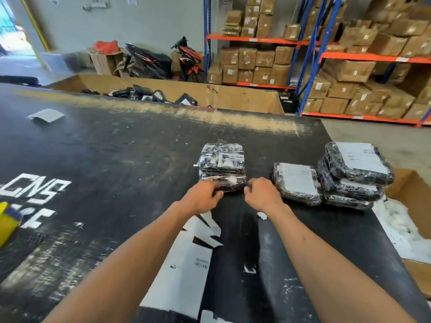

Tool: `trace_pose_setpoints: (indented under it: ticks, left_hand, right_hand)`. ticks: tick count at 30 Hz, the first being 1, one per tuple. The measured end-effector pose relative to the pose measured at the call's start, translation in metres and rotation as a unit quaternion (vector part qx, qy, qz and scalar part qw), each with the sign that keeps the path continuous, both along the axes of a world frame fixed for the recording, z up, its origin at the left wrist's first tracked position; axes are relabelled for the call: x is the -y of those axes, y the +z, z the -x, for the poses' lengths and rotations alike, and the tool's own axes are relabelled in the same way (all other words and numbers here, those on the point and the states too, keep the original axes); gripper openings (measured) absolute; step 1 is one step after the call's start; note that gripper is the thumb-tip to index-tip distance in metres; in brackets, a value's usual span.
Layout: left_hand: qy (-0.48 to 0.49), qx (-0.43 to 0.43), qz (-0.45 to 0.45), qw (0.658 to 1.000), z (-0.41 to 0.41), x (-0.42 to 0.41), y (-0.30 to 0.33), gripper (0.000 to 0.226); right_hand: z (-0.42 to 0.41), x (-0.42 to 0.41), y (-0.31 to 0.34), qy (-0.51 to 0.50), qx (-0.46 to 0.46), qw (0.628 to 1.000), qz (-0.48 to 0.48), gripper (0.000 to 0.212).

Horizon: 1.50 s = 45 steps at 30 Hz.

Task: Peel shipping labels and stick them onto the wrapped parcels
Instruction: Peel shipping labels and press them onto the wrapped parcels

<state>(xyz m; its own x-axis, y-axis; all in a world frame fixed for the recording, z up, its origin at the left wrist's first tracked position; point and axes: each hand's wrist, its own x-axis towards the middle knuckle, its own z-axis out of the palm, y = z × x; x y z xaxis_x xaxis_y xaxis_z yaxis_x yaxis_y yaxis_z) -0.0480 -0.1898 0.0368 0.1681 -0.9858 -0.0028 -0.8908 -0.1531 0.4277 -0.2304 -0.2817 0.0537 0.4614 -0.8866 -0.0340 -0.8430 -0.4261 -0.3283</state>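
A small stack of black wrapped parcels (pixel 222 165) sits mid-table. My left hand (pixel 201 197) touches its near left corner with fingers curled against the bottom parcel. My right hand (pixel 262 193) lies at the near right corner, fingers bent toward it; whether it grips is unclear. To the right lies a single parcel with a white label (pixel 297 181), and beyond it a stack of three labelled parcels (pixel 354 173). A white strip of label backing (pixel 184 259) lies on the table between my forearms.
The black table (pixel 105 159) has white lettering. A grey sheet (pixel 46 115) lies far left, a yellow object (pixel 7 226) at the left edge. A cardboard bin (pixel 233 95) with parcels stands behind; another box (pixel 410 206) with white scraps is right. Shelves of cartons fill the back.
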Motion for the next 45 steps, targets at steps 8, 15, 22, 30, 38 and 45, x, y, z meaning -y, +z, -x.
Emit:
trace_pose_setpoints:
  ticks: [8, 15, 22, 30, 38, 45]
  left_hand:
    - [0.069, 0.016, -0.039, 0.997, -0.033, -0.114, -0.005, 0.041]
    - [0.127, 0.051, -0.066, 0.988, -0.007, -0.19, -0.021, 0.079]
    - [0.213, -0.003, -0.072, 0.974, 0.024, -0.203, -0.042, 0.069]
    - [0.305, -0.364, 0.087, 0.876, 0.017, -0.191, -0.013, 0.027]
    - [0.332, -0.511, 0.212, 0.764, 0.016, -0.147, 0.031, 0.023]
    - [0.314, -0.531, 0.217, 0.757, 0.01, -0.097, 0.043, 0.025]
  right_hand:
    - [-0.041, -0.096, -0.006, 0.112, -0.036, 0.991, -0.071, 0.031]
    - [-0.028, -0.166, -0.023, 0.049, -0.088, 0.984, -0.145, 0.038]
    - [-0.014, -0.195, -0.047, -0.14, 0.216, 0.888, -0.382, 0.018]
    - [-0.007, -0.183, -0.027, -0.181, 0.413, 0.748, -0.487, 0.017]
    - [0.004, -0.148, -0.001, -0.074, 0.369, 0.775, -0.507, 0.031]
    - [0.005, -0.11, 0.019, -0.048, 0.405, 0.79, -0.457, 0.027]
